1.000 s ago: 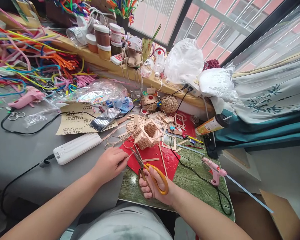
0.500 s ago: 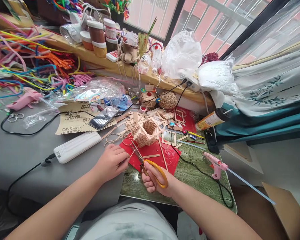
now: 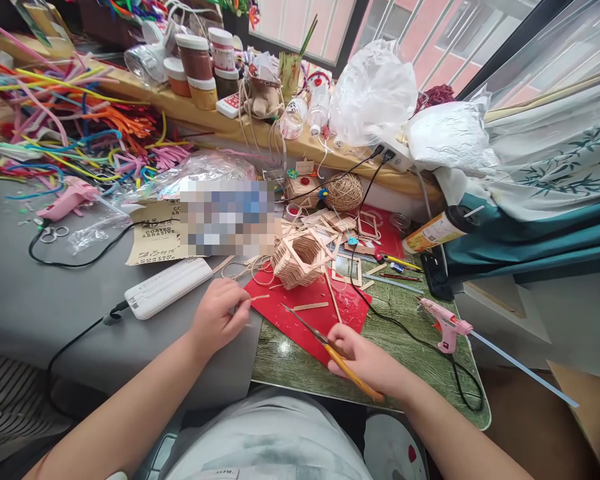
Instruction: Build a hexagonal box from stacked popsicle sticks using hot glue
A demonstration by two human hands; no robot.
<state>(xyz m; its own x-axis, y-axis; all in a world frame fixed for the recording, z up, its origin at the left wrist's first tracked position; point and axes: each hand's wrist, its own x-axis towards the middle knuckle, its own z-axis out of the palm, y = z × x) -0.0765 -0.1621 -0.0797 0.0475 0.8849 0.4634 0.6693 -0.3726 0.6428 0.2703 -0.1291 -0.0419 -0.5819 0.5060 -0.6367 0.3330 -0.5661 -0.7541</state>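
My left hand [image 3: 218, 320] is closed, pinching a short piece of twine [image 3: 261, 297] whose end sticks out over the left edge of a red sheet [image 3: 270, 288]. In my right hand [image 3: 367, 359] is a pair of scissors [image 3: 356, 379] with orange handles. Their blades look closed and point up and left over the sheet, apart from the twine. Just beyond both hands sits a hollow holder of stacked craft sticks [image 3: 294, 265]. A loose craft stick [image 3: 311, 306] lies on the sheet, and a longer stick [image 3: 333, 293] leans near the holder.
A white power strip [image 3: 167, 288] lies left of my hands. On the right are a pink glue gun [image 3: 447, 325] with its black cord and a drink cup [image 3: 437, 230]. Behind are a twine ball [image 3: 345, 192], paint jars [image 3: 195, 57] and heaped pipe cleaners [image 3: 80, 127].
The scissors have moved away from the twine, right and down, and their blades have closed. My left hand still pinches the twine. A blurred patch now covers the phone area.
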